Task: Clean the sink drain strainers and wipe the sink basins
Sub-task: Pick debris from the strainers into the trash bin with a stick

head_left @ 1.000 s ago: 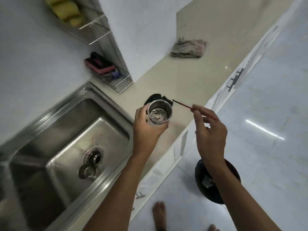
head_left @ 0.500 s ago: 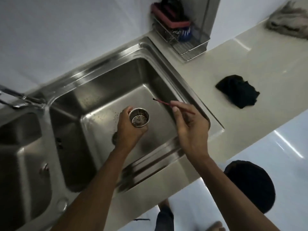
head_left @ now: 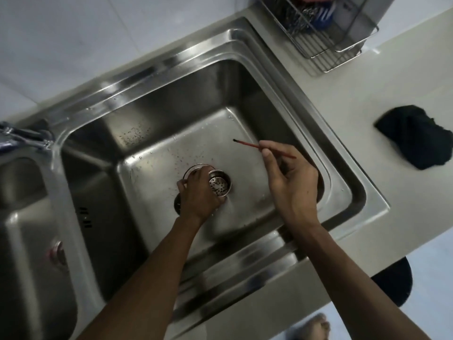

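Fingers of the right hand pinch a thin red stick near its rear end; its dark tip points toward the far left of the basin, held in the air above the basin floor. Other fingers loosely curled.

Left hand wraps a drain strainer: small steel cup, round, perforated bottom, shiny rim. Fingers closed around its wall, mouth tilted to the right. It is held low over the middle of the right basin, right at the drain opening, whose round metal ring shows just behind the knuckles. A second round metal piece peeks out below the wrist; what it is, cannot tell.

Basin: brushed stainless steel, square with rounded corners, stepped rim, water droplets scattered on the floor and far wall. Left basin partly in view at the left edge, with its own drain fitting.

Surface: pale, smooth, glossy stone. Crumpled black cloth lies near its right edge, well apart from the sink. Wire rack stands at the far corner, beside the sink rim.
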